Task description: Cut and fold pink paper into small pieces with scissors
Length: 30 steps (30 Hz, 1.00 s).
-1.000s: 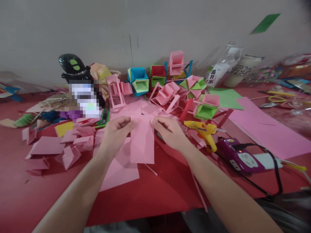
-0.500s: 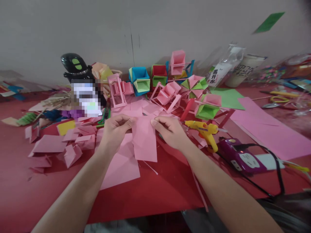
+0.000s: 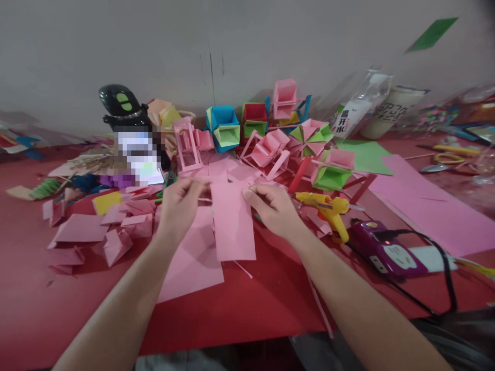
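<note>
One pink paper sheet [image 3: 234,226] is upright-edged over the red counter [image 3: 232,319], its right edge pinched near the top by the right hand [image 3: 274,208]. At its upper left corner is the left hand [image 3: 180,206] (whether gripping, I cannot tell). A yellow glue gun [image 3: 328,207] lies beyond the right hand.

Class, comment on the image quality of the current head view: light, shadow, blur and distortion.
Head view: light is dim, the wall dull grey; soft shadow crosses the sheet under the held pink strip; the phone screen is pixelated; the right edge, around the scissors, looks smeared and stretched.
</note>
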Available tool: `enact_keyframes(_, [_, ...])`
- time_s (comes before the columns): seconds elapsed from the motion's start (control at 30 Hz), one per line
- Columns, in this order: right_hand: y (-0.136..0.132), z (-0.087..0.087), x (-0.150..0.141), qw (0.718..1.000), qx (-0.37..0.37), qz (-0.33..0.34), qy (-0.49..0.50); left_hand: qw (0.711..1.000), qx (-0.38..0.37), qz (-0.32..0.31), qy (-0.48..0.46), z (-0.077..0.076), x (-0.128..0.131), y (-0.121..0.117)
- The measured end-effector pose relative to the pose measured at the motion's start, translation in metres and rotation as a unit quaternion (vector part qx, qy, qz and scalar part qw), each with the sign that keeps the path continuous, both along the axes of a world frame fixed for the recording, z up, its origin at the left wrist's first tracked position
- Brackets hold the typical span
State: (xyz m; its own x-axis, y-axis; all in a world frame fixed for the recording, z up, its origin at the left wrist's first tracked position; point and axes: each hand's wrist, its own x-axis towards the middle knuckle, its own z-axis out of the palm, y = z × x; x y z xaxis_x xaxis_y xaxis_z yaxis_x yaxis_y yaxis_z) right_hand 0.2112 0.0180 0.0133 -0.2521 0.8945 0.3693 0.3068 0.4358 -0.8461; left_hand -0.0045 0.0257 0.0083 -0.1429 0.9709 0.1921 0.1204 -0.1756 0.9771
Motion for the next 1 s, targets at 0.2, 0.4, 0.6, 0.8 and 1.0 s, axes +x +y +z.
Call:
enact_keyframes(0.2, [0.003,-0.003,0.001,1.000,0.001,-0.014,-0.005,0.927,0.083,0.143,0.336,-0.020,-0.054,0.040])
enact_keyframes(0.4, [0.003,-0.004,0.000,1.000,-0.007,-0.005,0.008,0.905,0.080,0.165,0.385,-0.031,-0.064,0.056])
enact_keyframes(0.6, [0.004,-0.003,0.002,1.000,0.004,-0.014,0.004,0.898,0.064,0.172,0.400,-0.037,-0.067,0.061])
enact_keyframes(0.8, [0.005,-0.004,0.003,1.000,0.000,-0.012,0.010,0.899,0.055,0.172,0.400,-0.040,-0.071,0.065])
enact_keyframes(1.0, [0.005,-0.004,0.004,1.000,-0.003,-0.011,0.009,0.904,0.061,0.167,0.388,-0.040,-0.071,0.067])
